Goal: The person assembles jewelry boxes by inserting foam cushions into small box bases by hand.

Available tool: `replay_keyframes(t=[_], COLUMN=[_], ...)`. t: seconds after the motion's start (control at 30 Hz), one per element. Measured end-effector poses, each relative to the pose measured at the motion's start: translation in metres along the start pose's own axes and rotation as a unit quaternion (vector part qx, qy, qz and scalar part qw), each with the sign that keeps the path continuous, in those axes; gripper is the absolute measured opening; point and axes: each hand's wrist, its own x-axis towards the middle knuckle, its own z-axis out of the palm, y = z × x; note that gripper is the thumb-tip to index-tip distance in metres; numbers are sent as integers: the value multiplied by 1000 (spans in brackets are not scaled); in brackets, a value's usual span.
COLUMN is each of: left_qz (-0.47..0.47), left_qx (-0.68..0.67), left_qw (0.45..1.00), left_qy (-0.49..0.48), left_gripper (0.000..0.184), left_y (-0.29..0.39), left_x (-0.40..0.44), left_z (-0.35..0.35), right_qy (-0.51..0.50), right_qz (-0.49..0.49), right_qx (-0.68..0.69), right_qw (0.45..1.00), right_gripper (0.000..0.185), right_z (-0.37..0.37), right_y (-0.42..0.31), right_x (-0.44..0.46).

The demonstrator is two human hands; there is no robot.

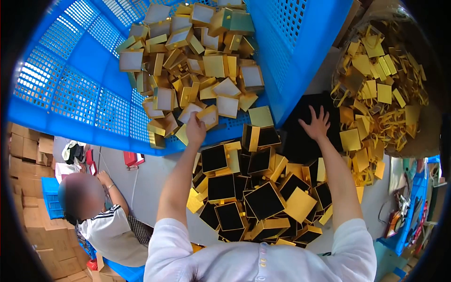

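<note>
My left hand (196,130) reaches over the near edge of a blue plastic crate (70,110), its fingers closed on a small gold box (208,115). More gold boxes with whitish insides lie jumbled in that crate. My right hand (316,124) has its fingers spread over a black flat surface (300,110), holding nothing. Between my arms is a heap of gold-edged boxes with black insides (265,200), tilted at many angles.
At right, a large bag (408,136) is piled with gold pieces and ribbons (377,91). A seated person (110,225) works at the lower left beside cardboard boxes (47,235). Red items (131,159) lie on the grey table (148,181).
</note>
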Motion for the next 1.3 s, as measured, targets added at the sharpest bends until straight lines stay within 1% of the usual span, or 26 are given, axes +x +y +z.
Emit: replay_keyframes(t=[0.03, 0.07, 0.13, 0.2, 0.23, 0.3, 0.33, 0.4, 0.43, 0.5, 0.53, 0.6, 0.63, 0.67, 0.7, 0.73, 0.8, 0.87, 0.93, 1.0, 1.07, 1.13, 1.17, 1.2, 1.23, 1.3], left_qz=[-5, -5, -39, 38, 11, -20, -48, -52, -42, -229, -224, -317, -320, -356, -390, -393, -295, -212, -109, 2, -9, 4, -15, -38, 13, 3], left_qx=[-5, -6, -47, -107, -105, -102, -123, -109, -109, -258, -255, -398, -395, -413, -432, -434, -507, -447, -361, -287, -384, -430, -413, -395, -426, -404], left_qw=[1000, 1000, 998, 991, 991, 990, 988, 990, 990, 939, 941, 856, 856, 835, 811, 808, 802, 856, 911, 946, 906, 889, 892, 893, 889, 901], left_qy=[9, 4, -30, 76, 80, 97, 78, 73, 72, -9, -11, -92, -94, -78, -61, -63, -113, -150, -166, -154, -177, -158, -185, -211, -168, -158], left_gripper=[37, 37, 33, 28, 25, 25, 27, 29, 29, 33, 33, 38, 38, 40, 41, 41, 42, 42, 40, 40, 42, 41, 38, 36, 32, 31], left_y=[9, 14, 22, 25, 22, 24, 34, 57, 71, 100, 103, 112, 120, 143, 162, 174, 193, 201, 249, 267, 292, 290, 295, 298, 290, 281], left_x=[-4, -7, -26, -36, -37, -43, -45, -49, -50, -57, -59, -66, -72, -78, -82, -87, -96, -101, -112, -124, -137, -147, -152, -159, -166, -170], left_z=[2, 1, 0, -5, -10, -20, -29, -49, -59, -73, -76, -82, -85, -91, -93, -93, -88, -68, -66, -51, -57, -54, -63, -72, -66, -81], right_qy=[2, 0, -35, -13, 13, 59, 66, 152, 158, 17, 19, -11, 46, 103, 227, 226, 144, 156, 138, 146, 129, 150, 124, 118, 134, 179], right_qz=[-22, -18, -89, -82, -91, -121, -111, -286, -280, -281, -277, -189, -183, -173, -176, -175, -151, -321, -428, -467, -473, -509, -515, -527, -539, -539], right_qx=[0, -2, 1, -1, 4, -92, -91, -135, -132, -148, -143, 14, 145, 272, 346, 342, 516, 432, 342, 192, 145, 56, 33, 34, 54, 91], right_qw=[1000, 1000, 995, 997, 996, 987, 987, 936, 938, 948, 950, 982, 971, 941, 893, 895, 830, 828, 825, 850, 859, 846, 848, 841, 829, 818], right_gripper=[87, 87, 82, 79, 78, 74, 74, 68, 68, 68, 68, 74, 76, 78, 77, 77, 73, 72, 71, 73, 72, 66, 61, 61, 59, 50], right_z=[-2, -10, -27, -8, 1, -18, -18, -14, -18, -30, -38, -61, -64, -65, -69, -83, -126, -150, -160, -174, -169, -166, -165, -162, -159, -161], right_y=[6, 8, 17, 30, 35, 19, 20, 20, 20, 15, 14, 13, 23, 32, 33, 31, 11, -4, -21, -36, -44, -46, -47, -48, -49, -58], right_x=[-3, -6, -23, -8, -10, -27, -23, -9, 0, 15, 22, 30, 39, 44, 37, 17, -50, -111, -157, -195, -211, -221, -228, -232, -234, -246])
